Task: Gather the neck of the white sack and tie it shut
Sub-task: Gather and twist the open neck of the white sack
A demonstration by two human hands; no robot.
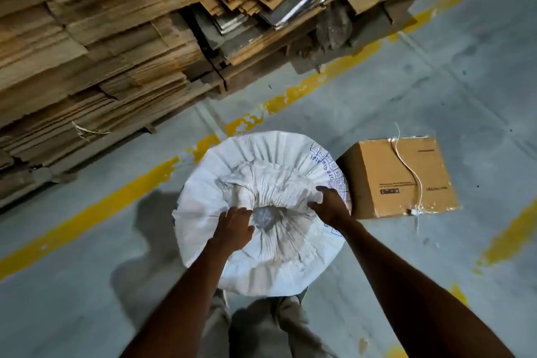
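A white woven sack stands upright on the floor just in front of my legs, seen from above. Its neck is folded outward into a wide pleated collar around a small dark opening in the middle. My left hand grips the gathered cloth at the left of the opening. My right hand has its fingers curled on the bunched cloth at the right. A white string lies across the cardboard box to the right of the sack, untouched by either hand.
Tall stacks of flattened cardboard on pallets fill the left and back. A yellow painted line crosses the grey concrete floor behind the sack. Open floor lies to the right and far right of the box.
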